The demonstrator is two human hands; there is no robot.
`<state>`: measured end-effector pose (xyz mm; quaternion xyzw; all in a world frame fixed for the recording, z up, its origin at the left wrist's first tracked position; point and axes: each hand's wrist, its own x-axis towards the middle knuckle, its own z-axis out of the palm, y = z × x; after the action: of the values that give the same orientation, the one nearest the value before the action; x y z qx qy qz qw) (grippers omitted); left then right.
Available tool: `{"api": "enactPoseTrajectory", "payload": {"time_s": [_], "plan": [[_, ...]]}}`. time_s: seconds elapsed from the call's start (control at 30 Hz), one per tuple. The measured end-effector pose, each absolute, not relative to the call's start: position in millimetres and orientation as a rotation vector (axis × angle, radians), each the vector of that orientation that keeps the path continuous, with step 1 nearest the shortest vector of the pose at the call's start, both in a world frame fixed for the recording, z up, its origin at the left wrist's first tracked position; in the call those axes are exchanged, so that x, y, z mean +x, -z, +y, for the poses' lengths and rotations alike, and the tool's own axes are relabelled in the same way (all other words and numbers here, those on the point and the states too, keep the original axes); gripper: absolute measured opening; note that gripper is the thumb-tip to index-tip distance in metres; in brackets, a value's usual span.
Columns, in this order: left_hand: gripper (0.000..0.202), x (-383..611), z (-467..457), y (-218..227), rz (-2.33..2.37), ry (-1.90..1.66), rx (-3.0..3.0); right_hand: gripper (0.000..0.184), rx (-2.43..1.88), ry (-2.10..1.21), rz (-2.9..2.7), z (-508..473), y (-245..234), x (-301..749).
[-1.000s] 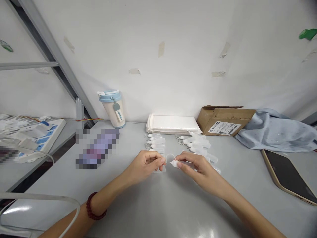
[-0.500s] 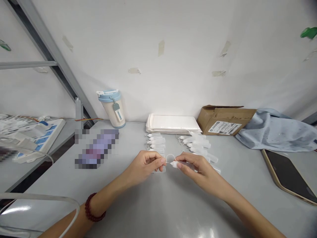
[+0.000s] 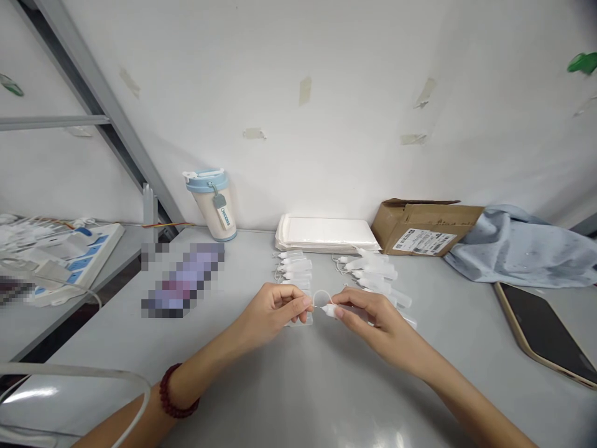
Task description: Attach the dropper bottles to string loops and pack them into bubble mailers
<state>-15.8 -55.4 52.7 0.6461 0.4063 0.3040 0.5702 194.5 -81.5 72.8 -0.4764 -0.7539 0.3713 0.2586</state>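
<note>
A small translucent needle-tip bottle (image 3: 331, 310) with a white top lies in my right hand (image 3: 368, 314), thumb and fingers closed round it. Its thin metal tip points left, toward my left hand (image 3: 284, 311). A fine white loop (image 3: 321, 292) arches from the bottle's top to my left fingertips. There my left thumb and forefinger pinch the loop's end beside the needle; whatever sits inside the pinch is hidden. Behind my left hand lies a row of similar bottles (image 3: 297, 266), partly covered by it. More such bottles (image 3: 373, 271) lie loosely behind my right hand.
White flat packets (image 3: 326, 231) are stacked against the wall, beside an open cardboard box (image 3: 426, 227) and a grey-blue cloth (image 3: 517, 246). A phone (image 3: 545, 330) lies at right. On the left stand a lidded cup (image 3: 212, 205) and a power strip (image 3: 88, 261); a white cable (image 3: 93, 371) crosses the lower left.
Almost nothing differs. Both hands keep their places and grips; the bottle's tip seems a hair further from my left fingertips, showing slightly more of the needle.
</note>
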Motion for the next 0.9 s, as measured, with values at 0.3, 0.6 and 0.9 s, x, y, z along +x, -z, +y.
{"api": "enactPoseTrajectory", "payload": {"time_s": [0.3,0.6,0.9], "plan": [[0.029,-14.9,-56.0,-53.1,0.968,-0.711,1.525,0.028,-1.292,-1.002,-2.042,-81.9,-71.7,194.7],[0.029,-14.1,-55.7,-52.2,0.962,-0.717,1.509,0.027,-1.309,-1.005,-2.042,-82.8,-73.1,193.4],[0.031,-14.6,-57.1,-48.6,1.013,-0.714,1.563,0.028,-1.296,-0.991,-2.057,-81.5,-69.4,192.0]]}}
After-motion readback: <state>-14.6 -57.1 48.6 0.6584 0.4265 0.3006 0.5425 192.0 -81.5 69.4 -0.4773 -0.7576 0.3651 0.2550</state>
